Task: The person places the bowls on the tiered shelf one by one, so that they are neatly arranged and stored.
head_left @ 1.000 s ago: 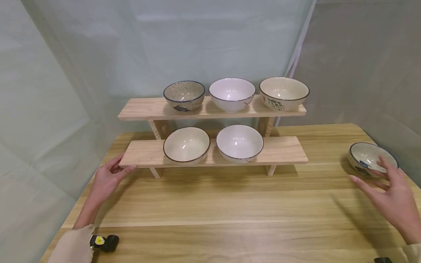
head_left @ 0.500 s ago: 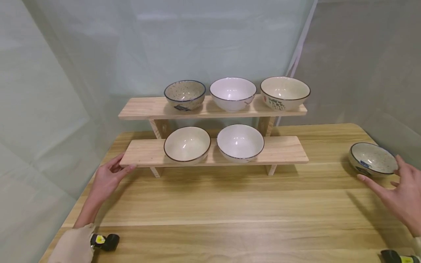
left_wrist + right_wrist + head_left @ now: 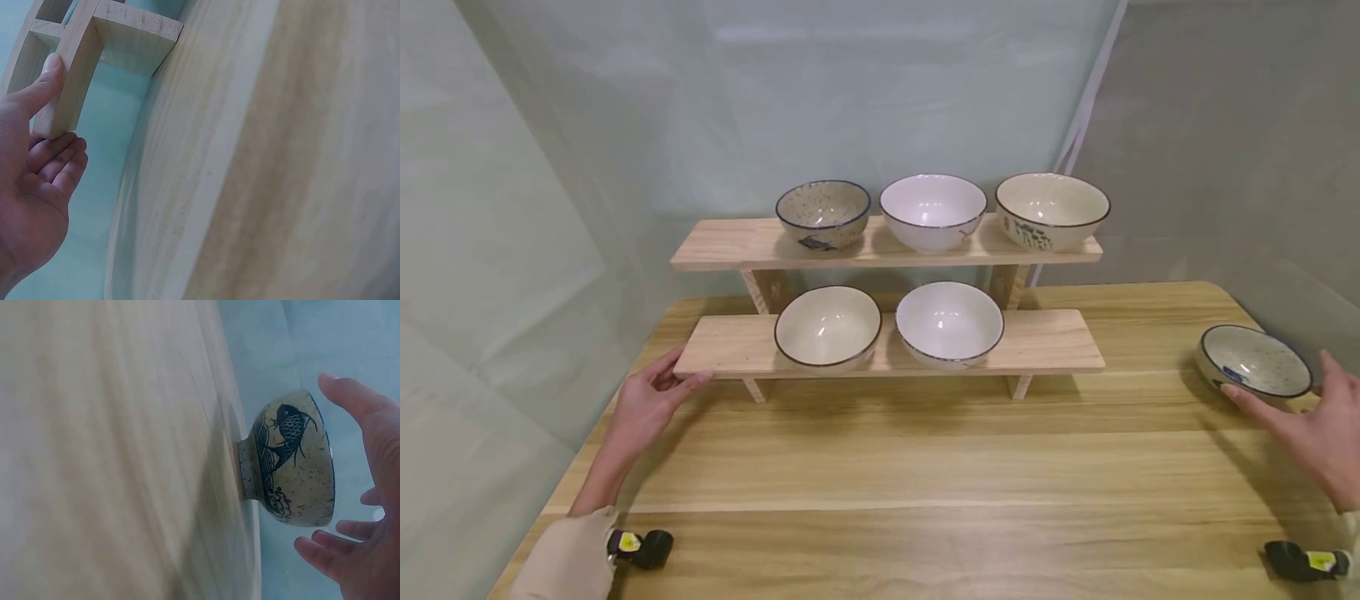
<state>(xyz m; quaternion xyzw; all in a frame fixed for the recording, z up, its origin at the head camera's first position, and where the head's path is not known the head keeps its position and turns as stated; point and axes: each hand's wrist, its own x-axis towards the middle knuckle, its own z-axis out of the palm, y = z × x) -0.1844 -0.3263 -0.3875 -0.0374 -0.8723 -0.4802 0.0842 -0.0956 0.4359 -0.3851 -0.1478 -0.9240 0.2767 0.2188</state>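
Note:
My left hand (image 3: pixel 643 408) holds the left end of the lower board of a two-tier wooden shelf (image 3: pixel 730 342). In the left wrist view the thumb (image 3: pixel 47 81) lies along the board, with the fingers bent at its end. At the right of the table stands a speckled bowl (image 3: pixel 1255 360) with a blue rim. Its side, seen in the right wrist view, carries a dark fish drawing (image 3: pixel 290 432). My right hand (image 3: pixel 1318 433) is beside this bowl, thumb and fingers spread apart around its near right side without gripping it.
On the upper board stand a speckled bowl (image 3: pixel 822 218), a white bowl (image 3: pixel 932 217) and a cream bowl (image 3: pixel 1051 215). The lower board bears a cream bowl (image 3: pixel 827 329) and a white bowl (image 3: pixel 950 325). Pale cloth (image 3: pixel 880 100) hangs behind the wooden table (image 3: pixel 880 475).
My right hand has moved right from over the speckled bowl to its near right side, with the thumb now closer to the rim. The left hand stays on the shelf.

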